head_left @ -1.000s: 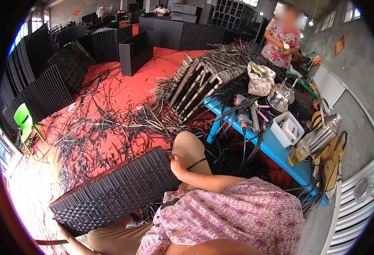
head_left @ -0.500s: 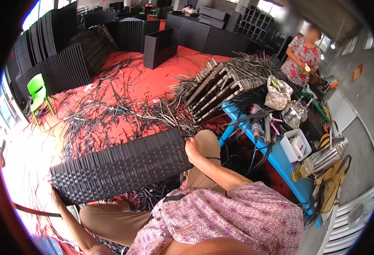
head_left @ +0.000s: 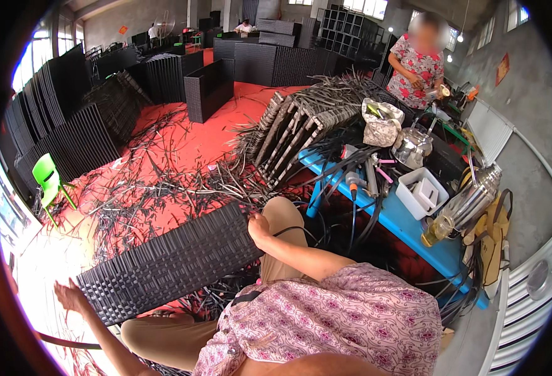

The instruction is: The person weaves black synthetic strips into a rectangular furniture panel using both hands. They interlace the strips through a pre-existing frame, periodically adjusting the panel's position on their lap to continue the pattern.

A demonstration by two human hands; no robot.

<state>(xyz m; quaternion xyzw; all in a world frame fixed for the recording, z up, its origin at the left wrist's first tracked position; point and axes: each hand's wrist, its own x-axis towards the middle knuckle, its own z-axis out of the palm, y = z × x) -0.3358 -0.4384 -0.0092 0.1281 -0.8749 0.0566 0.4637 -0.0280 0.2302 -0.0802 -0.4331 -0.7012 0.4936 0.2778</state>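
Note:
A long black woven rattan panel (head_left: 169, 263) lies tilted across my lap, its right end higher than its left. My right hand (head_left: 259, 229) is closed around the panel's upper right corner, with the fingertips partly hidden behind it. Beside the left end, my left hand (head_left: 70, 296) has its fingers stretched out and apart, and grips nothing. A dark strip runs over my right knee, close to my right hand.
Loose black strips (head_left: 157, 182) litter the red floor. Unfinished woven frames (head_left: 295, 135) stand ahead. A blue bench (head_left: 392, 219) at right carries tools, a white bin (head_left: 422, 193) and a kettle (head_left: 412, 145). A green chair (head_left: 49, 178) stands left; a co-worker (head_left: 417, 66) is at far right.
My left hand has come off the panel's lower left edge and opened beside it. My right hand keeps its grip. The view has shifted, showing more of the room's far side.

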